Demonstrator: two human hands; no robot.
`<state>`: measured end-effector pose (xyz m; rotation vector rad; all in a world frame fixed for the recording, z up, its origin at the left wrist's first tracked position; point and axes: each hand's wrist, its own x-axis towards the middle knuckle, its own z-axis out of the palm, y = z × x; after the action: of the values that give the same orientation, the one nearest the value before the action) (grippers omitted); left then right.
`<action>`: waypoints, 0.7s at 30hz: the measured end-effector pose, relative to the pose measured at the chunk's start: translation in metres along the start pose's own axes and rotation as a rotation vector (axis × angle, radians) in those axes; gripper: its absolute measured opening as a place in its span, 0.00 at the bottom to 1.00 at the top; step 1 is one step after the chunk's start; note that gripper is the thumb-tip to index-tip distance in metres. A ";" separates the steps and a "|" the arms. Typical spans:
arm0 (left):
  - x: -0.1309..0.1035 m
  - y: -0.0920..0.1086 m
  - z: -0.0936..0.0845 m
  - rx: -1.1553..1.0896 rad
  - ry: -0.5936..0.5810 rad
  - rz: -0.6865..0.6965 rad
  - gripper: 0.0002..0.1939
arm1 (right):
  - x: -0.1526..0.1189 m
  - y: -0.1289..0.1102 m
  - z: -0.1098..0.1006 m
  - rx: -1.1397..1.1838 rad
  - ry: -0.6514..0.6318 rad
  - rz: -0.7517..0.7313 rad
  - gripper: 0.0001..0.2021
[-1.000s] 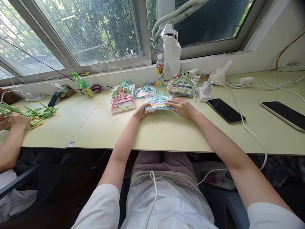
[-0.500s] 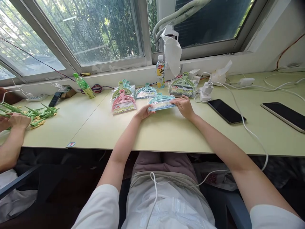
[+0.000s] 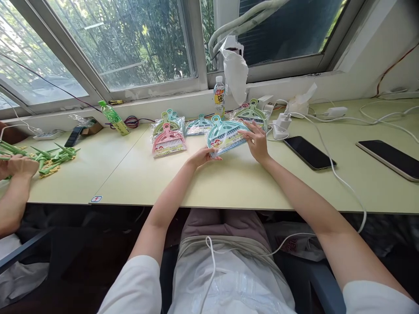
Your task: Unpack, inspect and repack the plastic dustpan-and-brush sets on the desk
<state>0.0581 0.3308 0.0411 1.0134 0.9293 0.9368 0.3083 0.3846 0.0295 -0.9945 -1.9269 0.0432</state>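
Between my two hands is a blue mini dustpan and brush set (image 3: 225, 134) in a clear wrapper, tilted up off the table with its right side higher. My left hand (image 3: 204, 157) grips its lower left corner. The right edge is held by my right hand (image 3: 256, 141), fingers over the front. To the left lie a pink dustpan set (image 3: 168, 141) and a green dustpan set (image 3: 161, 125), overlapping, with a blue one partly hidden behind. Another blue dustpan set (image 3: 199, 126) lies just beyond my left hand. Behind my right hand is a second green dustpan set (image 3: 253, 114).
Two bottles, a green one (image 3: 114, 117) and a clear one (image 3: 219, 96), are near the window ledge. Right of me are a phone (image 3: 309, 151), a dark tablet-like device (image 3: 391, 158), a white adapter (image 3: 282, 126) and cables. At far left, another person's hands (image 3: 21, 165) handle green plant-like pieces.
The held blue dustpan set has been tipped up to face me more and turned, its right side rising. My right hand has lifted slightly with it.
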 end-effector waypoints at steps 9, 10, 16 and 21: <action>0.000 -0.003 -0.001 0.121 -0.012 0.082 0.23 | 0.000 0.015 0.012 0.399 -0.116 0.291 0.39; 0.001 -0.004 -0.002 0.132 -0.017 0.080 0.23 | 0.000 0.019 0.013 0.496 -0.182 0.377 0.42; 0.006 -0.006 -0.004 0.158 -0.013 0.003 0.22 | -0.003 0.030 0.015 0.898 -0.315 0.708 0.49; 0.001 -0.002 -0.003 0.155 -0.044 -0.014 0.30 | 0.000 0.028 0.017 0.924 -0.223 0.810 0.51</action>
<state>0.0554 0.3317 0.0382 1.1529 0.9828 0.8372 0.3130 0.4091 0.0090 -1.0374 -1.2883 1.4076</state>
